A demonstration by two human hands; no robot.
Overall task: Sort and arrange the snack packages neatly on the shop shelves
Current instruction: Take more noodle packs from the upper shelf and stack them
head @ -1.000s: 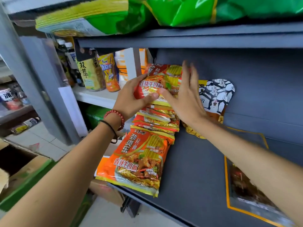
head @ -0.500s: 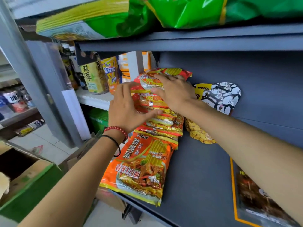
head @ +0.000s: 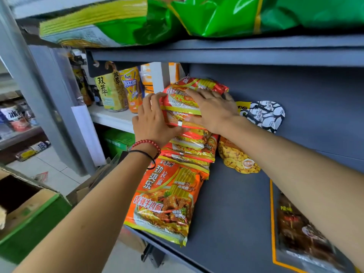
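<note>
Topmost red-and-yellow plastic noodle packet (head: 182,102): left hand (head: 151,123) grip clasps its left edge; right hand (head: 213,110), nearer its middle, presses down flat-fingered.

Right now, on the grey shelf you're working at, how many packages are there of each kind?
noodle packs: 5 showing; the overlap may hide more
peanut bag: 1
dark pouch: 1
Total: 7
</note>
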